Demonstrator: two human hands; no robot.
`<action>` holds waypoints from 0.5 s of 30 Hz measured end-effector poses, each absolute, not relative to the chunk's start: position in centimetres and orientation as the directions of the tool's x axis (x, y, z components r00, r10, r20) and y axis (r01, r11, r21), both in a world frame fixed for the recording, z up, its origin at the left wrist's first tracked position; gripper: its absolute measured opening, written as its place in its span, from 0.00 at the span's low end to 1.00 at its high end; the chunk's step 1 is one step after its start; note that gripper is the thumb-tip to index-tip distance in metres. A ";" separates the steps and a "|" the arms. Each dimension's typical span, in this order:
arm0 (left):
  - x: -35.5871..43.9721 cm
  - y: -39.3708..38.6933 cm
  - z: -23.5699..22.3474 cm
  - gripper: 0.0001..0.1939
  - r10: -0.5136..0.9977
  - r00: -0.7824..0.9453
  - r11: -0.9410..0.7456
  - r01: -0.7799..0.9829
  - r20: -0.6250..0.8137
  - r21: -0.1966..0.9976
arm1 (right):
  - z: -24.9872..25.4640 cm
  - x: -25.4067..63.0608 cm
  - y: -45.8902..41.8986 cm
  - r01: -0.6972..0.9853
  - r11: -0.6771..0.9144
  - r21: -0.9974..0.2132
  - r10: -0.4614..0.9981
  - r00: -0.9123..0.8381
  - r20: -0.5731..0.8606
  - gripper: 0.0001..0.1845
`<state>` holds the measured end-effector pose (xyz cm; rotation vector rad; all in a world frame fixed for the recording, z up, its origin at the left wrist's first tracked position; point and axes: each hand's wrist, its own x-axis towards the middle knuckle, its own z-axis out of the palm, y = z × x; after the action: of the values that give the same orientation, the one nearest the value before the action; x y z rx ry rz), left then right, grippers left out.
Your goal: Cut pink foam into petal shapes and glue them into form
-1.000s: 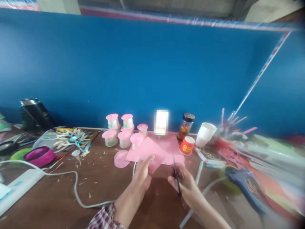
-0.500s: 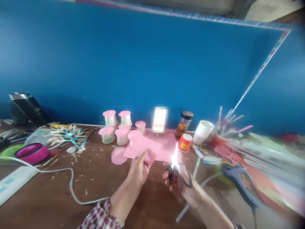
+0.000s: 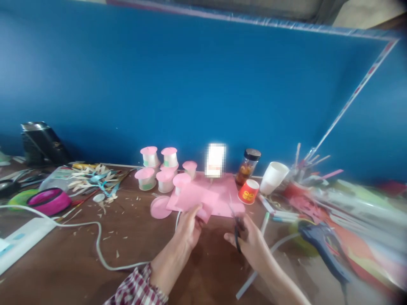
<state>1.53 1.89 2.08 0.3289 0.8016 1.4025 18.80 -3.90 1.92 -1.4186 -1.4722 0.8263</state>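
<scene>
Between its thumb and fingers, my left hand [image 3: 190,226] pinches a sheet of pink paper [image 3: 193,197] by its near corner. My right hand [image 3: 249,237] grips a pair of scissors [image 3: 236,231] with dark handles, the blades pointing away from me and apart from the held sheet. Beneath and beyond lies a larger pink sheet [image 3: 225,199] flat on the table. A round pink disc [image 3: 160,207] rests left of it. Several white paper cups [image 3: 146,179] with pink tops stand behind, some of them stacked.
A red paper cup [image 3: 248,191], a white cup [image 3: 274,177] and a dark-lidded jar [image 3: 248,167] stand at the back right. A glue gun [image 3: 324,248] lies right. A white cable [image 3: 99,237] and a power strip [image 3: 25,243] are left; a phone-like bright screen [image 3: 215,160] leans behind.
My right hand turned the scissors so the handles spread facing me with glare on the blades, then turned them back edge-on. My left hand has kept the pink sheet, shifting it slightly.
</scene>
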 end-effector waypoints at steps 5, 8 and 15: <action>1.7 1.8 2.3 0.05 0.936 0.009 0.224 -0.788 -0.353 0.573 | 1.4 18.7 -3.9 0.266 0.129 -0.955 0.982 0.097 0.159 0.30; 1.8 1.5 2.8 0.03 0.911 0.060 0.283 -0.812 -0.408 0.511 | 1.5 18.3 -4.0 0.109 0.116 -0.987 0.991 0.060 0.123 0.28; 2.2 0.1 2.8 0.04 0.883 0.339 0.460 -0.760 -0.323 0.459 | 1.0 17.3 -4.5 -0.208 -0.032 -0.978 0.994 -0.112 -0.009 0.22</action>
<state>2.16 0.06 2.76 0.2431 0.5784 1.0838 17.33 -4.53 0.99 -1.0119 -1.1201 1.3968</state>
